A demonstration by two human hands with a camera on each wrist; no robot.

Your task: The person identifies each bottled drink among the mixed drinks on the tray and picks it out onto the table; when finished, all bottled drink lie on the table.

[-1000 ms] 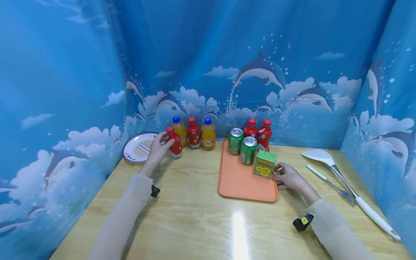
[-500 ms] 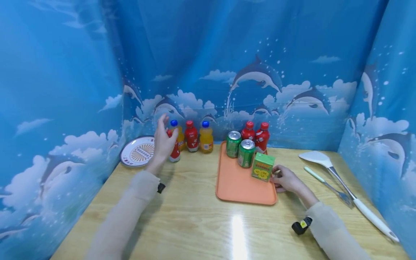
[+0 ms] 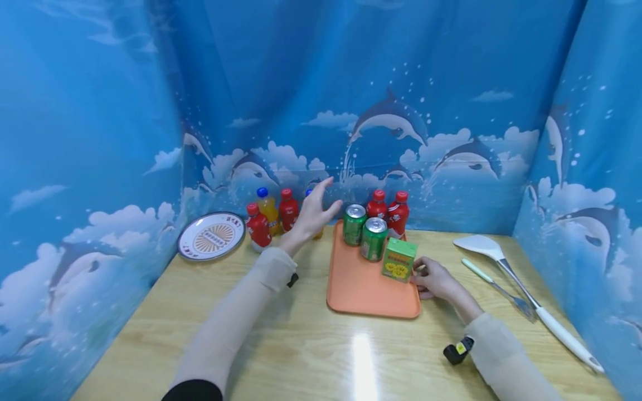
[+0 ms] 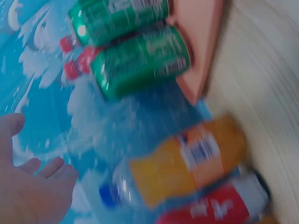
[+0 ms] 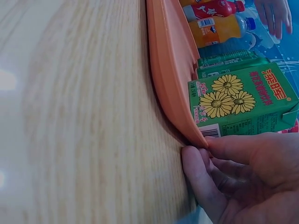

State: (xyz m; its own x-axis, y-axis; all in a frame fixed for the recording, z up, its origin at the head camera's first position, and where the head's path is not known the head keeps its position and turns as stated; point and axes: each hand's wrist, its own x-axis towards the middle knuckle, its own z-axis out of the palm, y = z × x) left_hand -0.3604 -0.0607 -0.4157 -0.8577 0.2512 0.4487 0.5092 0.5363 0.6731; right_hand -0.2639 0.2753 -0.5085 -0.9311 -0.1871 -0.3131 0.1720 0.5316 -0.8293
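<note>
My left hand is in the air with fingers spread and holds nothing. In the head view it hangs in front of an orange drink bottle, mostly hidden behind it. The left wrist view shows that bottle with a blue cap, apart from the fingers. My right hand pinches the right rim of the orange tray; thumb and finger meet at the rim in the right wrist view. On the tray, close to those fingers, stands a green drink carton. Two green cans stand behind it.
Two red bottles are at the tray's back. A red bottle, another red bottle and an orange drink bottle stand left. A plate leans farther left. A fork and a spatula lie right.
My left hand has let go of the front red bottle at the left, risen and moved right, in front of the orange drink bottle. My right hand has stayed at the tray's rim.
</note>
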